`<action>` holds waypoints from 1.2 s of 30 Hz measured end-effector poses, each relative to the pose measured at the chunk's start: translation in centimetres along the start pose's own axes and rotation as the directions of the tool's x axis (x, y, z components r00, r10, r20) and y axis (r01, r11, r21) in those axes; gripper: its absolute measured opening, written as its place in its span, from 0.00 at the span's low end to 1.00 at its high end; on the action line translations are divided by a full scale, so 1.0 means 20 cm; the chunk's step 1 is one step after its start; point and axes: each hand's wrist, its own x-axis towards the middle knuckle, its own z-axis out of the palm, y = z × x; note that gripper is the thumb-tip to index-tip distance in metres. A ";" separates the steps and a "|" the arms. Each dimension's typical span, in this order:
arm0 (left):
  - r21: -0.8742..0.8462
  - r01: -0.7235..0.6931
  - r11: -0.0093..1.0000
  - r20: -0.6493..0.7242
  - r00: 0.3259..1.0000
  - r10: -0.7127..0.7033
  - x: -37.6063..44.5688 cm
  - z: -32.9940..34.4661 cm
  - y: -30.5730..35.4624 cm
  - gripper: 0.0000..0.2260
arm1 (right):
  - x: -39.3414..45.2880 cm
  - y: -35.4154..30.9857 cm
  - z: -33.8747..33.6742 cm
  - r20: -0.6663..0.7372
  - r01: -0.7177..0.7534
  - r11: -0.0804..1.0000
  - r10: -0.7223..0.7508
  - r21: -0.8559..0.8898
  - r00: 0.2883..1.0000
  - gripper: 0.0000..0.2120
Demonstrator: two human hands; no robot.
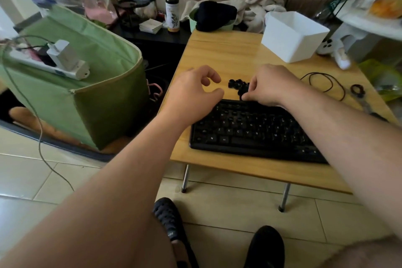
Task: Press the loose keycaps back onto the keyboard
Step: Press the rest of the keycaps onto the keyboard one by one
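Note:
A black keyboard point(250, 130) lies on a small wooden table point(230, 54), angled slightly to the right. Just behind its top edge sits a small pile of loose black keycaps point(236, 84). My right hand point(269, 85) is at the pile's right side, fingertips pinched on a black keycap near the keyboard's top row. My left hand point(195, 91) hovers over the keyboard's upper left corner, fingers curled and apart, holding nothing. Some key positions in the upper rows look bare, though blur hides detail.
A white plastic bin point(293, 37) stands at the table's back right. A black cable loop point(326, 85) and scissors point(363, 102) lie on the right. A green fabric box point(91, 85) with a power strip stands left of the table. Clutter lines the back.

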 end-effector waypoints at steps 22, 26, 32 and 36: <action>-0.414 0.153 0.897 0.305 0.952 -0.022 -0.12 -0.11 0.08 0.09 | -0.36 -0.03 0.16 -0.340 0.344 0.276 -0.065 0.897 0.938 0.09; -0.408 0.152 0.900 0.338 0.941 -0.005 -0.12 -0.14 0.07 0.09 | -0.39 -0.03 0.14 -0.362 0.379 0.326 -0.116 0.866 0.925 0.11; -0.413 0.160 0.897 0.335 0.942 -0.014 -0.13 -0.15 0.06 0.06 | -0.44 -0.05 0.13 -0.380 0.413 0.460 -0.169 0.786 0.910 0.13; -0.345 0.152 0.926 0.342 0.939 -0.027 -0.14 -0.18 0.05 0.05 | -0.47 -0.09 0.12 -0.375 0.422 0.642 -0.218 0.640 0.901 0.11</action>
